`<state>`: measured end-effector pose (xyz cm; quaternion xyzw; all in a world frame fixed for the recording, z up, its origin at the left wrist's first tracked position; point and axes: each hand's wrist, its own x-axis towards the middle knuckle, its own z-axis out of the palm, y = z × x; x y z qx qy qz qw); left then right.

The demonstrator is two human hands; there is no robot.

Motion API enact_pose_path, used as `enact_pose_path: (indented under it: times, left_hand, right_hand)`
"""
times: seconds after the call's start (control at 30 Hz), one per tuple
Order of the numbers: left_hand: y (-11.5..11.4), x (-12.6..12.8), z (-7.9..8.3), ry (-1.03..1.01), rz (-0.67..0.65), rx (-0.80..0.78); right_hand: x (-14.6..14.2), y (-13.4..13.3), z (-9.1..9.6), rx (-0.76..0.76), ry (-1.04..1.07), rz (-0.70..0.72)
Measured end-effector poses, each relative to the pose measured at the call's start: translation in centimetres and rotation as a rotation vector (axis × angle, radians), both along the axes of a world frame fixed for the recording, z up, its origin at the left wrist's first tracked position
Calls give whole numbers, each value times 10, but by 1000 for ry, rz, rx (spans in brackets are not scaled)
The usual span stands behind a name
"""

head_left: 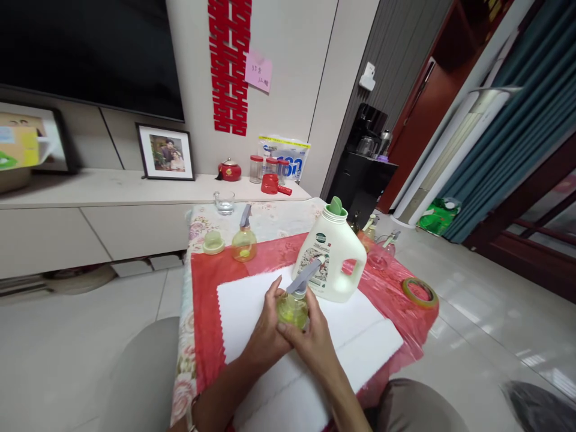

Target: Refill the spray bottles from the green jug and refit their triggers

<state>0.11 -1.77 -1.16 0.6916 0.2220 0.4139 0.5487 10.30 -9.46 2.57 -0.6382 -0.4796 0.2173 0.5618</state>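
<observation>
Between both hands is a small yellow-green spray bottle (291,311) with a grey trigger head. My left hand (269,327) wraps round its left side, and my right hand (317,333) closes on its right side, thumb across the front. It is held above a white cloth (360,336). Just behind it stands a large pale detergent jug (337,258) with its green spout showing at the neck. To the left, a second spray bottle (244,245) with a grey head stands beside a pale green cap (213,242).
Red plastic sheeting (207,300) covers much of the table. A roll of tape (420,292) lies at the right, near a pink spray bottle (382,255). A glass cup (224,203) stands at the back. Beyond is a white cabinet (135,222).
</observation>
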Motion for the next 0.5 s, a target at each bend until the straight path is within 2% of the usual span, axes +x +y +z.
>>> enact_pose_path:
  times: [0.2,0.33,0.5]
  left_hand:
    - [-1,-2,13,-41,-71,-4]
    - [-4,0,17,-120,-91,-80]
    - [-6,-2,24,-137,-198,-204]
  right_hand:
    - [1,-6,9,-18,43,38]
    - [10,-12,14,-18,97,96]
    - [22,-20,17,40,180,211]
